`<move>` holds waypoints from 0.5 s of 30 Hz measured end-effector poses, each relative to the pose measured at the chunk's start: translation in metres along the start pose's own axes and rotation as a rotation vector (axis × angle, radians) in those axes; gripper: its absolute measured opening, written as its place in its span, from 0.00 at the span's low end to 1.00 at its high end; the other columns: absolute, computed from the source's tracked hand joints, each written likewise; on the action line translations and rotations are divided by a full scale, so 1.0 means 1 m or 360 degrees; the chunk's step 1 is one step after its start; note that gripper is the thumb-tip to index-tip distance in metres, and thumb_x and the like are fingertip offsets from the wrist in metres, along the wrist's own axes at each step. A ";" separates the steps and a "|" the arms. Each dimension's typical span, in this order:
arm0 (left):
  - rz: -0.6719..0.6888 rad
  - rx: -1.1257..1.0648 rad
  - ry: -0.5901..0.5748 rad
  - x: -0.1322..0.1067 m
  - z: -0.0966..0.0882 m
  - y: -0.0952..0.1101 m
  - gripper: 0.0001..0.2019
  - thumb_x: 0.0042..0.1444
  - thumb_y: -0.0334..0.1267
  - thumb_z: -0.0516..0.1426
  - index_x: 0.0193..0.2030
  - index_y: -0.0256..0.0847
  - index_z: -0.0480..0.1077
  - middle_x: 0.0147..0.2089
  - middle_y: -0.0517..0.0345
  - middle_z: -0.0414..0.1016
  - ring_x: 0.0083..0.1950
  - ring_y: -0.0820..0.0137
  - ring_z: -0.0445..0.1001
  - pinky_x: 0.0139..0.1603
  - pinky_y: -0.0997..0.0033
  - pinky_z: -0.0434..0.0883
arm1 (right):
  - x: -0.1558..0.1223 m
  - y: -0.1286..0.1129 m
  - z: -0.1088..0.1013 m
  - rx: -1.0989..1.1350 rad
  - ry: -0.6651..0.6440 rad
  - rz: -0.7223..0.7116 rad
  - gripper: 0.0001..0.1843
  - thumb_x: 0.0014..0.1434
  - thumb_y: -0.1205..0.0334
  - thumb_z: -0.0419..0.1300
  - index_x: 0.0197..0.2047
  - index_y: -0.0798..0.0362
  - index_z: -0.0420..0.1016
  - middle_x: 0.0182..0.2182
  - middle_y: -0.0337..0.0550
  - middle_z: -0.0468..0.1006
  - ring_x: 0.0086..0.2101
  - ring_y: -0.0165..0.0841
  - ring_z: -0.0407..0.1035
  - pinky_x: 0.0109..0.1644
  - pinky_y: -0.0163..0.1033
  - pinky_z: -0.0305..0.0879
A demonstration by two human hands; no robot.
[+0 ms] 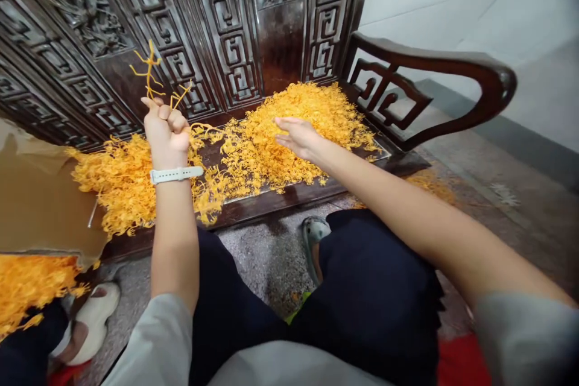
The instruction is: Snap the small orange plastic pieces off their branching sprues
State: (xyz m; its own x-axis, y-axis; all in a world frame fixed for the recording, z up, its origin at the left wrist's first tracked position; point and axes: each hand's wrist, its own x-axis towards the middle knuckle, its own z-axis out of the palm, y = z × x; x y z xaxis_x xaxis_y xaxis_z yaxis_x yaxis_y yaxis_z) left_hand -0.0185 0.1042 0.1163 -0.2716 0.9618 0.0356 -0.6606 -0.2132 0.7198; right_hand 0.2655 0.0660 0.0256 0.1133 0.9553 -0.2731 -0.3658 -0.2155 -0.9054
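Observation:
My left hand (pixel 166 123), with a pale watch strap at the wrist, is raised in front of the bench back. Its fingers are closed on a branched yellow plastic stem (pixel 149 69), and thin prongs stick up above the knuckles. Below and behind that hand lies a heap of yellow plastic flower pieces (pixel 122 184). My right hand (pixel 298 136) reaches over a larger heap of yellow plastic flower pieces (pixel 307 102) on the bench seat. Its fingers are stretched out and apart, with nothing visible between them.
The dark carved wooden bench (pixel 289 196) has a curved armrest (pixel 452 60) at the right. At the left stands a cardboard box (pixel 45 193), with more orange-yellow pieces (pixel 36 283) below it. Another person's white shoe (pixel 94 319) shows there. Loose pieces (pixel 434 187) lie on the floor.

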 end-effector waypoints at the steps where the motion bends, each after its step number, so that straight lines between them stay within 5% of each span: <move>1: -0.0045 -0.0060 0.0009 -0.008 0.006 -0.002 0.22 0.83 0.42 0.44 0.32 0.44 0.60 0.19 0.70 0.45 0.16 0.75 0.38 0.15 0.71 0.44 | 0.002 0.000 0.001 -0.0068 -0.0005 0.0004 0.06 0.68 0.61 0.64 0.48 0.51 0.77 0.64 0.46 0.76 0.54 0.39 0.76 0.64 0.50 0.74; 3: -0.0108 -0.0120 -0.0002 -0.020 0.016 -0.007 0.23 0.83 0.45 0.44 0.32 0.42 0.60 0.18 0.71 0.44 0.16 0.77 0.36 0.14 0.73 0.41 | 0.007 -0.001 0.003 -0.0208 0.0001 -0.0026 0.14 0.69 0.56 0.62 0.55 0.50 0.77 0.70 0.46 0.71 0.62 0.46 0.71 0.71 0.61 0.66; 7: -0.0172 -0.0091 -0.0128 -0.033 0.024 -0.021 0.26 0.83 0.47 0.42 0.31 0.41 0.60 0.19 0.71 0.43 0.16 0.79 0.36 0.15 0.74 0.40 | 0.010 -0.005 0.006 -0.0379 -0.0012 -0.0204 0.35 0.65 0.63 0.64 0.73 0.51 0.63 0.77 0.49 0.61 0.66 0.43 0.68 0.72 0.54 0.66; 9: -0.0172 -0.0034 -0.0219 -0.036 0.027 -0.028 0.25 0.83 0.47 0.43 0.31 0.41 0.60 0.19 0.70 0.44 0.16 0.79 0.38 0.15 0.74 0.41 | 0.005 -0.007 0.005 -0.0357 -0.0254 -0.0065 0.41 0.66 0.53 0.64 0.77 0.53 0.56 0.79 0.54 0.56 0.61 0.45 0.72 0.67 0.53 0.72; 12: -0.0024 0.0102 -0.0325 -0.042 0.032 -0.038 0.24 0.81 0.50 0.47 0.32 0.42 0.60 0.20 0.70 0.46 0.16 0.79 0.39 0.16 0.73 0.41 | -0.010 -0.009 0.009 -0.0235 -0.0808 0.0144 0.42 0.66 0.36 0.60 0.73 0.53 0.65 0.77 0.56 0.60 0.58 0.47 0.75 0.62 0.51 0.76; 15: 0.0291 0.0309 -0.0342 -0.045 0.038 -0.046 0.24 0.81 0.53 0.47 0.33 0.42 0.60 0.21 0.69 0.52 0.17 0.80 0.43 0.19 0.72 0.41 | -0.030 -0.005 0.021 -0.0182 -0.1174 0.0101 0.34 0.59 0.40 0.72 0.62 0.49 0.77 0.70 0.52 0.72 0.56 0.41 0.75 0.55 0.44 0.77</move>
State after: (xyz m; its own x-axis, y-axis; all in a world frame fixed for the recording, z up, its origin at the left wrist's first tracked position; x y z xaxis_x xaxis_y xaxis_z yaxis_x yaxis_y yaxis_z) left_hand 0.0501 0.0776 0.1078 -0.2057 0.9294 0.3065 -0.4638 -0.3683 0.8058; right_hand 0.2443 0.0431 0.0449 -0.5684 0.8194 -0.0734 -0.2481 -0.2558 -0.9343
